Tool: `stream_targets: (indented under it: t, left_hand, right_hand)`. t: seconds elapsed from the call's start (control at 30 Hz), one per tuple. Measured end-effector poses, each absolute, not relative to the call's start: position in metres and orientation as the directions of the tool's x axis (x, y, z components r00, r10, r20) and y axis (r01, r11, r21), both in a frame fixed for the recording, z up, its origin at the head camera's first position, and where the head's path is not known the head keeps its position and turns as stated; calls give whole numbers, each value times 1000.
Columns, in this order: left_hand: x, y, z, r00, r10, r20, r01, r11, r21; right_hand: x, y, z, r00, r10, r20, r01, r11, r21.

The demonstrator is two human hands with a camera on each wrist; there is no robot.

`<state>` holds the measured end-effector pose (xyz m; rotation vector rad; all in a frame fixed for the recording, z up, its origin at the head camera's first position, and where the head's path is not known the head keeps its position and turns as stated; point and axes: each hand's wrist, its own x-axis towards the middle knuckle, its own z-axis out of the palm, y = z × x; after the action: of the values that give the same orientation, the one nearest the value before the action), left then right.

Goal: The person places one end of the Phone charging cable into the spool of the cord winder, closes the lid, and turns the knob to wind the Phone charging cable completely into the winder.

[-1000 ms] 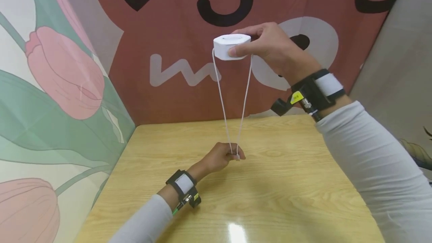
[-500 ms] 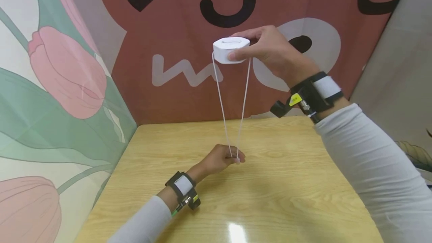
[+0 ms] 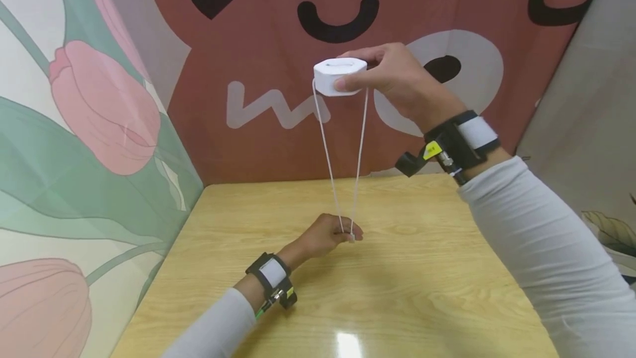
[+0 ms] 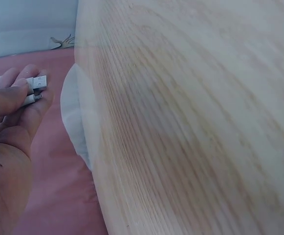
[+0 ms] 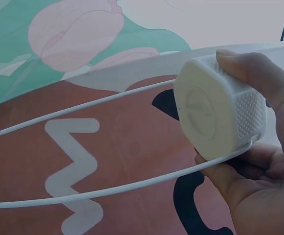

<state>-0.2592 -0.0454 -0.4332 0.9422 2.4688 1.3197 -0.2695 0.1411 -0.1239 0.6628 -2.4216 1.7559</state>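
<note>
My right hand [image 3: 399, 76] grips a white, many-sided cable reel [image 3: 327, 80] high over the table, thumb on its near side. The right wrist view shows the textured edge of the reel [image 5: 250, 113] between thumb and fingers. Two white strands of charging cable [image 3: 324, 140] leave opposite sides of the reel and run taut downward, drawing together. Low over the tabletop, my left hand [image 3: 322, 235] pinches both cable ends. In the left wrist view a USB plug [image 4: 40, 82] and a smaller metal-tipped plug [image 4: 33, 99] stick out side by side past the thumb.
The light wooden table [image 3: 417, 269] lies under both hands. A red cartoon-print cloth [image 3: 258, 153] hangs behind it, and a tulip-print cloth [image 3: 106, 109] along the left. Each wrist wears a strapped camera [image 3: 409, 163].
The right hand and reel sit slightly lower in the head view, while the background has also shifted a little down and right. Both hands keep their holds.
</note>
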Motion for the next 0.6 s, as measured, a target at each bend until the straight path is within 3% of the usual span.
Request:
stream_targets:
  t: [0.6]
  left_hand:
    - [-260,-46,-430,-788,605,117,444,426,788]
  right_hand:
    - [-270,140,-122,-907,-294,301,-377,252,-891]
